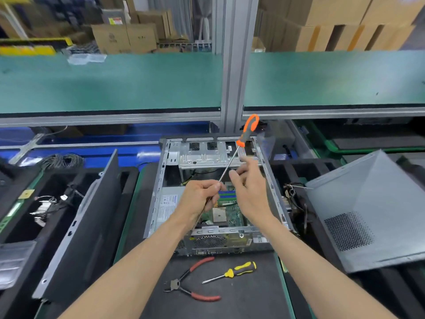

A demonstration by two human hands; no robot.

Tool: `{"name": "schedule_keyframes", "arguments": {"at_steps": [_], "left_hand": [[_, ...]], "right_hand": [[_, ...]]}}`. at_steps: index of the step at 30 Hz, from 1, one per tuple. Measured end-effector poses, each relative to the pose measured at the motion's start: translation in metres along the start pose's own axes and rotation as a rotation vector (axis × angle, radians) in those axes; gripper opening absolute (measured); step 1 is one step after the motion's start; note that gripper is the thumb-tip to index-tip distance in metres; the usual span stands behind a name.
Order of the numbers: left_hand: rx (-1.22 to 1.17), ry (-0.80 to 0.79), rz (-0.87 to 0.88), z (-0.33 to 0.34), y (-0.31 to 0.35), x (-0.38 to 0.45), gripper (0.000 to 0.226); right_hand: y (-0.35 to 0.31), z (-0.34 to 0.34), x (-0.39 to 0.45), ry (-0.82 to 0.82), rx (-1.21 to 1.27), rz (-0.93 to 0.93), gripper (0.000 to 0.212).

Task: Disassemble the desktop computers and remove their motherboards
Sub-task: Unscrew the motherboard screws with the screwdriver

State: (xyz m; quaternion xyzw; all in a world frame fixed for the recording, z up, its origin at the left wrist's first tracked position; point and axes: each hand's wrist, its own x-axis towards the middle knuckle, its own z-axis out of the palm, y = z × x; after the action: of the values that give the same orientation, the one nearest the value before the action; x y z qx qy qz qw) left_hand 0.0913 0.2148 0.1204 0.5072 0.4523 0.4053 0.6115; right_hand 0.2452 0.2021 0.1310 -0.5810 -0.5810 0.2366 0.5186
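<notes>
An open desktop case lies flat on the dark mat in front of me, its green motherboard showing inside beside a grey power supply. My left hand grips the metal shaft of a long screwdriver whose orange and grey handle points up and away over the drive cage. My right hand hovers just right of the shaft with its fingers loosely spread, holding nothing.
Red-handled pliers and a yellow-and-black screwdriver lie on the mat before the case. A grey side panel leans at the right. Black case panels and loose cables fill the left. A green shelf runs overhead behind.
</notes>
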Motion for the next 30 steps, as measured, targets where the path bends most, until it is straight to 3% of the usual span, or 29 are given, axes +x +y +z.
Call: {"name": "schedule_keyframes", "arguments": {"at_steps": [2, 6, 10, 13, 16, 18, 21, 25, 27, 30], "left_hand": [[0.001, -0.024, 0.036, 0.002, 0.005, 0.01, 0.029], [0.045, -0.084, 0.074, 0.001, 0.011, 0.03, 0.033], [0.088, -0.096, 0.055, -0.018, 0.009, 0.048, 0.022], [0.386, 0.04, 0.104, -0.04, 0.0, 0.062, 0.008], [0.757, 0.351, 0.162, -0.062, -0.007, 0.07, 0.015], [1.045, 0.391, 0.091, -0.071, -0.009, 0.074, 0.024], [1.249, 0.279, -0.03, -0.069, -0.012, 0.078, 0.03], [1.322, 0.148, -0.178, -0.066, -0.014, 0.087, 0.016], [1.327, 0.021, -0.299, -0.07, -0.015, 0.099, 0.014], [1.405, -0.275, -0.454, -0.078, -0.02, 0.124, 0.033]], "right_hand": [[-0.006, 0.008, 0.007, -0.074, 0.131, 0.117, 0.009], [-0.013, 0.017, 0.027, -0.153, 0.274, 0.165, 0.028], [-0.009, 0.023, 0.045, -0.123, 0.119, 0.076, 0.03], [-0.004, 0.029, 0.05, -0.083, 0.055, -0.021, 0.031], [0.002, 0.035, 0.055, -0.043, -0.006, -0.073, 0.03], [0.008, 0.038, 0.057, -0.012, -0.028, -0.087, 0.029], [0.02, 0.043, 0.054, 0.0, -0.059, -0.1, 0.028], [0.036, 0.047, 0.047, -0.006, -0.064, -0.081, 0.026], [0.042, 0.047, 0.045, -0.006, -0.05, -0.074, 0.023], [0.051, 0.046, 0.045, -0.01, -0.04, -0.058, 0.022]]}}
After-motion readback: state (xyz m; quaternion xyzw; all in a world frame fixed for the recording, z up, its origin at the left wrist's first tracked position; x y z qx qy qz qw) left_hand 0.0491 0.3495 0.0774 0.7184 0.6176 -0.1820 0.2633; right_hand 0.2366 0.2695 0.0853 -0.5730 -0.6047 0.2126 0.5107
